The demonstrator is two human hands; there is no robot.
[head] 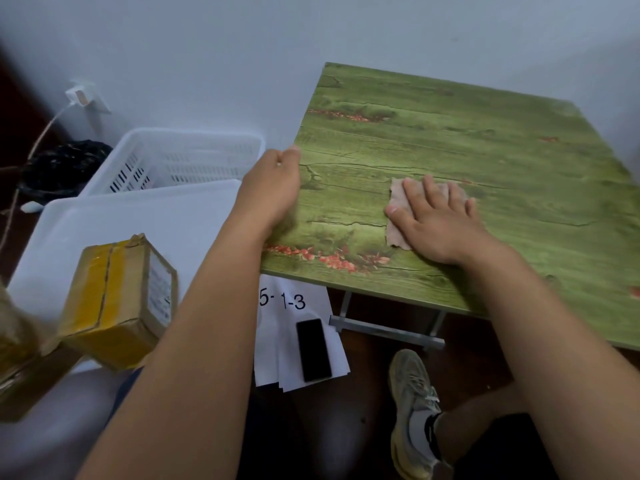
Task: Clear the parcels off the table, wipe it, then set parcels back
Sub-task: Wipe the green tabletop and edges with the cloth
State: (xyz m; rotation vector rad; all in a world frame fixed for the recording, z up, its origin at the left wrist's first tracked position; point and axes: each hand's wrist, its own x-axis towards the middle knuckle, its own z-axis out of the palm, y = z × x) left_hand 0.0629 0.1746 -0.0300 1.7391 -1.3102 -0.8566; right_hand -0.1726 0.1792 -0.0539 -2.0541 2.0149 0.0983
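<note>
1. Your right hand lies flat on the green wood-print bench, fingers straight and spread, palm pressing a pinkish cloth to the top.
2. The cloth peeks out past your thumb and fingertips, left of the middle of the bench and towards its near edge.
3. Your left hand is at the bench's left edge, fingers curled round that edge, gripping it.
4. No parcels on the bench top: the only things on it are the cloth and your hands.
5. Down at the lower left, a brown parcel wrapped in yellow tape sits tilted on a white tray, label facing right.
6. A second package shows at the far left edge, blurred and cut off; you can't tell much about it.
7. Behind the tray stands a white slotted basket near the wall.
8. On the floor under the bench's near corner lie white sheets printed "5- 1-3", with a black phone resting on them.
9. Your shoe is planted on the dark floor just right of the papers.
</note>
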